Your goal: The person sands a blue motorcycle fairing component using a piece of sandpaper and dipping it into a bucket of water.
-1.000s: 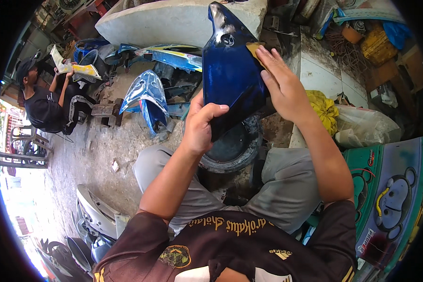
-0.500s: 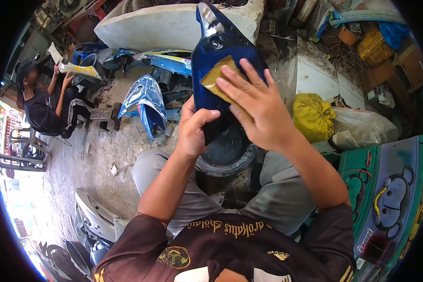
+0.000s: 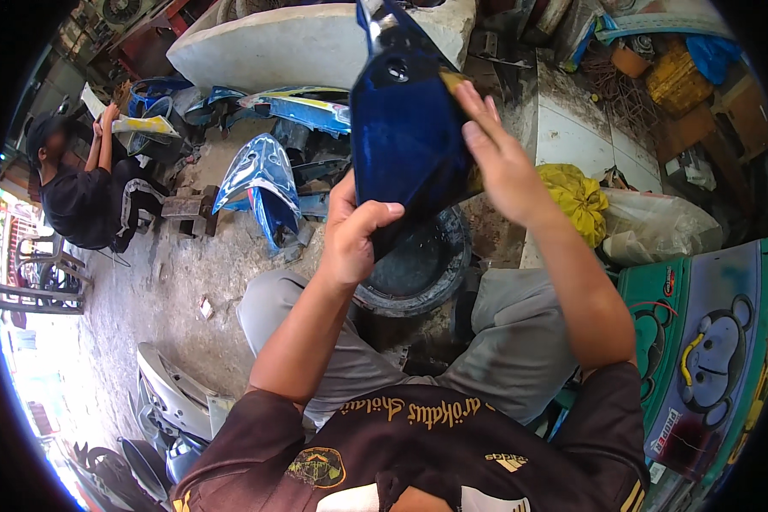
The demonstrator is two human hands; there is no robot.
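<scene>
A glossy dark blue motorcycle body panel (image 3: 410, 132) is held up in front of me, its narrow, shiny end pointing away. My left hand (image 3: 352, 235) grips its lower left edge, thumb on the face and fingers behind. Along the panel's right edge, my right hand (image 3: 510, 166) presses a folded yellow-brown sheet of sandpaper (image 3: 452, 79); most of the sheet is hidden by the fingers and the edge. Under the panel, between my knees, stands a round dark basin (image 3: 418, 273).
Blue and white body panels (image 3: 260, 175) lie on the floor at left, before a long pale tub (image 3: 299, 51). Farther left a seated person (image 3: 81, 183) handles a white and yellow panel. A yellow bag (image 3: 572, 192) and green and grey panels (image 3: 708, 358) stand at right.
My right hand and the sandpaper have moved right, from the panel's face to its right edge. The panel has shifted slightly and turned. The other person's hands have come together.
</scene>
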